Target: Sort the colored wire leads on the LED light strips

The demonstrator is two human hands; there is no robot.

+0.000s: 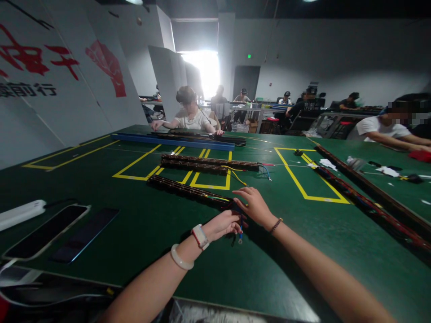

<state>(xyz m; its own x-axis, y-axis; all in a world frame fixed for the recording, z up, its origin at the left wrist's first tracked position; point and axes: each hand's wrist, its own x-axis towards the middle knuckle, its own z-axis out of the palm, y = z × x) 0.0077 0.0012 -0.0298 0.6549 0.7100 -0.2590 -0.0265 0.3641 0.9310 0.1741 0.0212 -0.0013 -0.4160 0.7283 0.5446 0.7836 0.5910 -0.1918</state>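
Note:
A long dark strip lies slanted on the green table, with coloured wires coming out of its near end. My left hand, with a watch and a pale bangle on the wrist, is closed on the wire ends hanging from that end. My right hand rests on top of the strip's end, fingers curled over it. Two more dark strips lie side by side farther back, inside yellow floor-tape markings.
Two phones and a white power strip lie at the left. Another long wired strip runs along the right. A blue rail sits at the far edge, where a person works; others sit at tables behind.

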